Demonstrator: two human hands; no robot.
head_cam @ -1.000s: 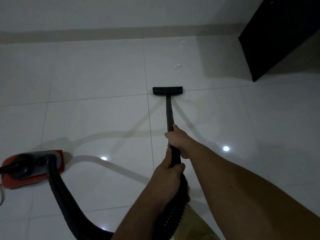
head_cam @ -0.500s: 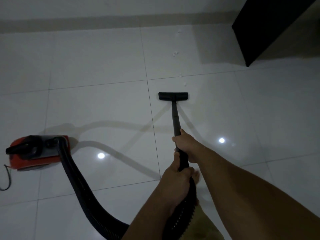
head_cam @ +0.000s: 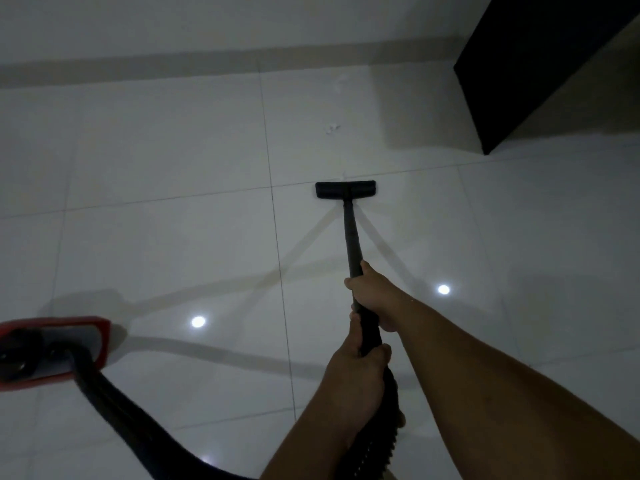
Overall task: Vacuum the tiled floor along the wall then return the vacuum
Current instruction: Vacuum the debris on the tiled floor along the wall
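- Landmark: the black floor nozzle (head_cam: 345, 190), flat on the white tiled floor (head_cam: 166, 161), sitting just on the person's side of a grout line.
- Right hand (head_cam: 375, 294) wrapped closed around the black wand (head_cam: 351, 237), partway up from the nozzle.
- Left hand (head_cam: 356, 379) closed around the same tube lower down, nearer the body, where the wand joins the ribbed hose (head_cam: 114, 400). Both grips full and firm, nothing loose.
- Hose loops away to the left of the nozzle and back toward the camera, ending at the red vacuum body (head_cam: 52, 344), well apart from the nozzle at the frame's left edge.
- Beyond the nozzle: small pale scraps of debris (head_cam: 331, 127) on the next tile, and a fainter bit closer to the wall (head_cam: 207, 26). One speck lies just past the nozzle's front edge, on the grout line.
- Skirting strip (head_cam: 173, 64) runs along the wall base, far side of the nozzle.
- Dark cabinet (head_cam: 540, 64) stands beyond and to the right of the nozzle.
- Progress, as judged: mid-task. The strip by the wall looks unfinished, since scraps remain ahead of the nozzle. Tiles nearer than the nozzle show no visible litter, though the light is dim.
- Left to do: push through to the skirting, clear the scraps, then return the vacuum. Not yet begun.
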